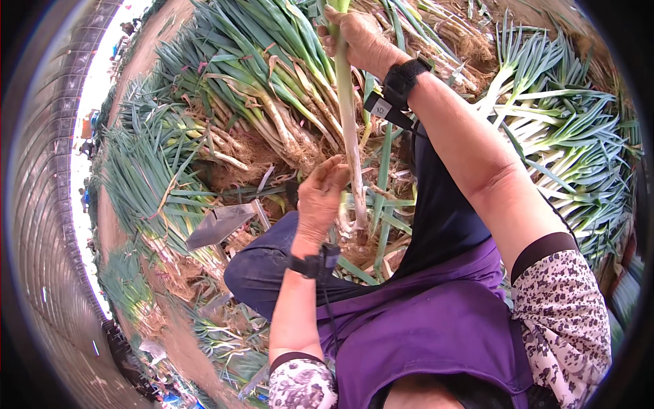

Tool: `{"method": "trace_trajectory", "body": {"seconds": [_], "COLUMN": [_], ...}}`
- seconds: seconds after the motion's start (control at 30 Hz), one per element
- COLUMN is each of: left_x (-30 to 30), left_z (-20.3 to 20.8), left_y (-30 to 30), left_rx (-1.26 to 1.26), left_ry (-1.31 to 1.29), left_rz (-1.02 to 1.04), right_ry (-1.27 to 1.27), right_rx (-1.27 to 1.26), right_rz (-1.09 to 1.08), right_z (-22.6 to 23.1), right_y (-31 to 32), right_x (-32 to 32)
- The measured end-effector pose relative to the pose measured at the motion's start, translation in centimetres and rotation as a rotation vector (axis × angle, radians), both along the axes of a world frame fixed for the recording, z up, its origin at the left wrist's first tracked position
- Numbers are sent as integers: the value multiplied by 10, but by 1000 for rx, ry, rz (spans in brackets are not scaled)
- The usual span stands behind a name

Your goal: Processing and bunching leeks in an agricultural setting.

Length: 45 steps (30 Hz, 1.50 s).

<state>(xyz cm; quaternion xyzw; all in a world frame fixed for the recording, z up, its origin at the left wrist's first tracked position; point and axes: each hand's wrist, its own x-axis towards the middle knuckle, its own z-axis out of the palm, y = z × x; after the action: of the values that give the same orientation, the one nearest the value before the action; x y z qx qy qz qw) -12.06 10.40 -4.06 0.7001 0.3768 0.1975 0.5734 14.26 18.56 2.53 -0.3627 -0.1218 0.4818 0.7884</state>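
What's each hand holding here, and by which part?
Both hold one leek stalk: right hand grips the upper pale-green shaft, left hand clasps the white lower end near the roots.

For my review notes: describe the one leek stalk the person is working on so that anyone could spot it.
Start at the big heap of uncleaned leeks ahead of the person's knees. In front of it one leek stands almost upright, gripped by the right hand above and the left hand at its base. Unlike its neighbours, it is lifted and held.
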Motion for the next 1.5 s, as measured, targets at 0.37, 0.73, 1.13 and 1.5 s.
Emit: {"method": "trace_trajectory", "body": {"seconds": [0.37, 0.73, 1.13, 1.5], "left_x": [36, -105, -233, -274], "left_z": [90, 140, 122, 116], "left_y": [75, 30, -48, -87], "left_rx": [-431, -113, -39, 108], "left_ry": [-586, -924, -1116, -1180], "left_rz": [190, 756, 900, 972], "right_ry": [-755, -1188, -928, -1230], "right_rx": [189, -125, -343, 481], "right_rz": [452, 249, 889, 527], "right_z": [-3, -43, -65, -62], "right_y": [-20, -129, -87, -146], "right_x": [-84, -240, -312, -351]}}
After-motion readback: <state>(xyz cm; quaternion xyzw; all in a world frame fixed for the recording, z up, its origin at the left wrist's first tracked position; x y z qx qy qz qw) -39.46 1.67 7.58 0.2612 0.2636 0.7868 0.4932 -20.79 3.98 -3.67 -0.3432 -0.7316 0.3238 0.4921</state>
